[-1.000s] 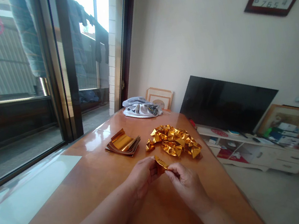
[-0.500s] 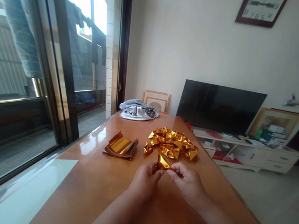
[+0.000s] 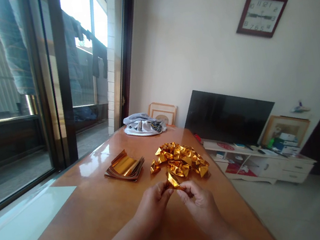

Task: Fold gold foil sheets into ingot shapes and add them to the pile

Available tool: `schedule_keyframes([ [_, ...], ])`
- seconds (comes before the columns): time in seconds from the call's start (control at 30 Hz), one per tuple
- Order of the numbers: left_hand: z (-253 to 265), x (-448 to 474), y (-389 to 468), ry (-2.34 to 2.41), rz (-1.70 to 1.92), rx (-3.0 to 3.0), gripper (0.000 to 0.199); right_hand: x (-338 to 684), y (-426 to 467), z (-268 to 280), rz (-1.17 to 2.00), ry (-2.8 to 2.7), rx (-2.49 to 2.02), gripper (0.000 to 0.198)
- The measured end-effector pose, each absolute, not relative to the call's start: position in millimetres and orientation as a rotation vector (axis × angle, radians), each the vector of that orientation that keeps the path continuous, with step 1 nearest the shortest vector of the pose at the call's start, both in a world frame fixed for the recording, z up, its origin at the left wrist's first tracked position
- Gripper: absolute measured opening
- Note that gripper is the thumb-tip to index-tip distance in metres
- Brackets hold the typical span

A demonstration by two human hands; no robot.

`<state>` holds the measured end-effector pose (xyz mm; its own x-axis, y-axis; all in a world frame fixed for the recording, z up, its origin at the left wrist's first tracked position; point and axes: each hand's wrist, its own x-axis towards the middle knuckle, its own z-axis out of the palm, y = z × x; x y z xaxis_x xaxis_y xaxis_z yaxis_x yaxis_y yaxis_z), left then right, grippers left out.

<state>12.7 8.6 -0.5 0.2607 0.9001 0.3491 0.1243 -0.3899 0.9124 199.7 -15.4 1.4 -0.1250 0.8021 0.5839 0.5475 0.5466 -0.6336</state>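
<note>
The brown desk takes up most of the lower half of my view, running from the bottom edge to the middle. Right of centre, a black television stands on a white cabinet. A grey cloth bundle lies on the desk's far end, just left of centre. A heap of folded gold foil pieces spreads nearer, right of centre. Below it are my left hand and, to its right, my right hand, the fingers of both drawn in narrow. A stack of gold foil sheets sits left of centre. Smallest, one partly folded foil piece is pinched between both my hands, below the heap.
</note>
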Motion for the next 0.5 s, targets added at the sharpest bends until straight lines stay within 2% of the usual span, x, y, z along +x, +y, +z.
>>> schedule_keyframes([
  [0.2,0.5,17.9,8.9,0.845,1.212,1.629,0.026,198.4,-17.9,4.7,0.210,-1.812,-1.067,0.010],
  [0.5,8.4,19.7,8.1,0.717,1.165,1.267,0.038,200.5,-12.4,3.1,0.291,-1.784,-1.044,0.009],
])
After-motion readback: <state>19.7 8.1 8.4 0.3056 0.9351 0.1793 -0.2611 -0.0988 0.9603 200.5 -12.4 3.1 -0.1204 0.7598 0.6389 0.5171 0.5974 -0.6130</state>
